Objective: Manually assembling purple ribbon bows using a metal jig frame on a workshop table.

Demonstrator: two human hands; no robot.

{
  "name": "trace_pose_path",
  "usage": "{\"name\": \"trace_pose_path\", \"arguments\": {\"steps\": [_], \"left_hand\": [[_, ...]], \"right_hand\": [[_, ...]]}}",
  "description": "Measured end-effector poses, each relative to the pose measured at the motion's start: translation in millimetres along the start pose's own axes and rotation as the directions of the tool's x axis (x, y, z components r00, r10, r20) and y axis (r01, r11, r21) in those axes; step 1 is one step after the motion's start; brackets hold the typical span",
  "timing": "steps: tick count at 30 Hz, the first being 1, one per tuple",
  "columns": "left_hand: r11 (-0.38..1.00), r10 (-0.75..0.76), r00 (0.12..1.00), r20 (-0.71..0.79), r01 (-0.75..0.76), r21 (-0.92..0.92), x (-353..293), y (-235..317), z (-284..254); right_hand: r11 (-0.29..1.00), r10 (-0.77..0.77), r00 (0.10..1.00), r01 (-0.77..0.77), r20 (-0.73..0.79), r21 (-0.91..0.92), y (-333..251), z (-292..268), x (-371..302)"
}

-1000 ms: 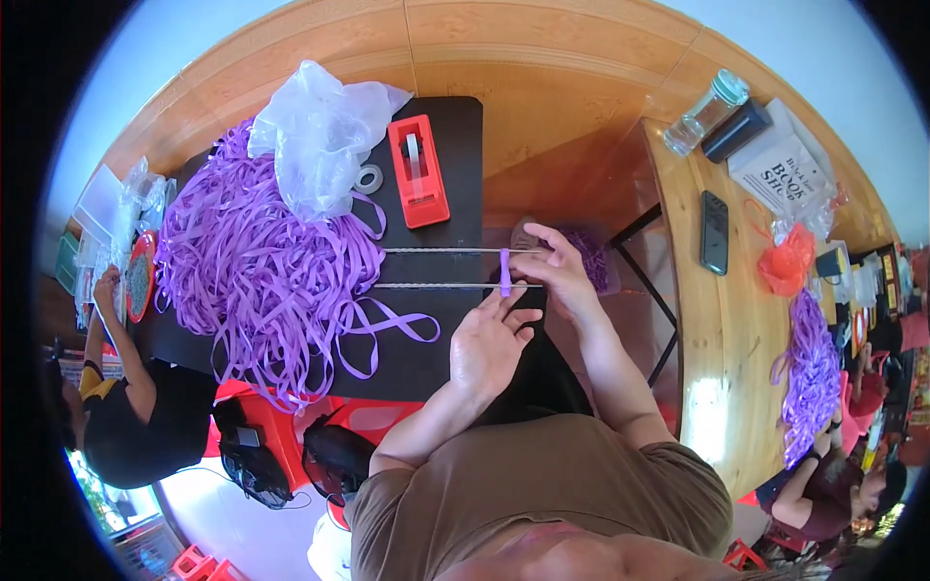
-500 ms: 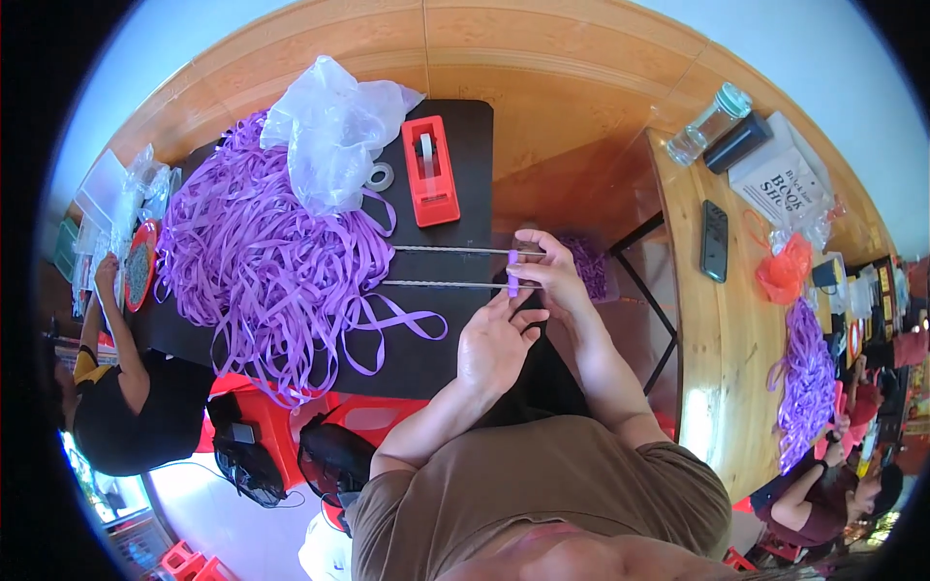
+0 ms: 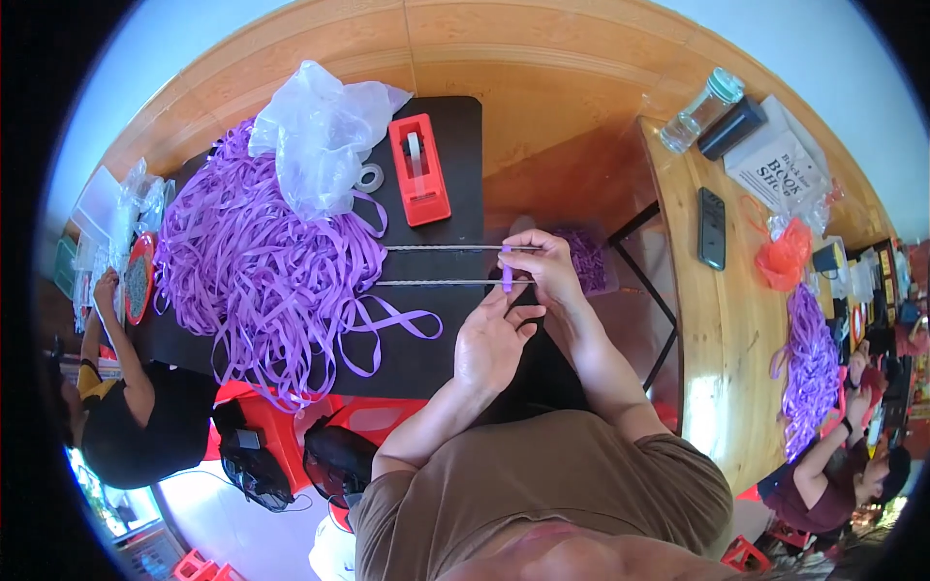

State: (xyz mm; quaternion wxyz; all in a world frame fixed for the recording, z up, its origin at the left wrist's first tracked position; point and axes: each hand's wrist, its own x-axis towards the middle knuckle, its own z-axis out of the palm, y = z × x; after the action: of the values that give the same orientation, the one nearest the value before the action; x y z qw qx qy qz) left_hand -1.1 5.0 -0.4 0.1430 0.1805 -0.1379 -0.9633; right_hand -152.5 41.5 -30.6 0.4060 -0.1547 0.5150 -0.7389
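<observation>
Two thin metal rods (image 3: 436, 248) run side by side from the ribbon heap out over the table's right edge. A short band of purple ribbon (image 3: 507, 271) spans both rods near their right ends. My right hand (image 3: 547, 271) is closed at this band, thumb and fingers pinching it and the rods' ends. Just below, my left hand (image 3: 489, 344) lies palm up, its thumb and forefinger at the band's lower end and the other fingers loosely curled. The exact fingertip contact is partly hidden. A large heap of purple ribbon (image 3: 271, 261) covers the dark table's left part.
On the dark table (image 3: 465, 155) are a clear plastic bag (image 3: 320, 136), a red tape dispenser (image 3: 420, 169) and a tape roll (image 3: 369, 177). A wooden table (image 3: 717, 387) at right bears a phone (image 3: 711, 228), bottle (image 3: 702, 108) and more ribbon (image 3: 807, 368). People sit at both sides.
The whole view has shifted slightly. The right hand's fingers have drawn closer together around the ribbon band; the left hand stays just below it.
</observation>
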Motion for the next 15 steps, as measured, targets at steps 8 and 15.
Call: {"name": "trace_pose_path", "arguments": {"steps": [8,15], "left_hand": [[0.983,-0.011,1.0,0.005,0.01,0.182,0,-1,-3],[0.99,0.002,0.999,0.046,-0.008,0.138,1,-2,-7]], "right_hand": [[0.998,-0.008,1.0,0.007,0.023,0.055,0,-4,1],[0.999,-0.028,0.998,0.029,-0.062,0.015,-3,-25,-6]]}}
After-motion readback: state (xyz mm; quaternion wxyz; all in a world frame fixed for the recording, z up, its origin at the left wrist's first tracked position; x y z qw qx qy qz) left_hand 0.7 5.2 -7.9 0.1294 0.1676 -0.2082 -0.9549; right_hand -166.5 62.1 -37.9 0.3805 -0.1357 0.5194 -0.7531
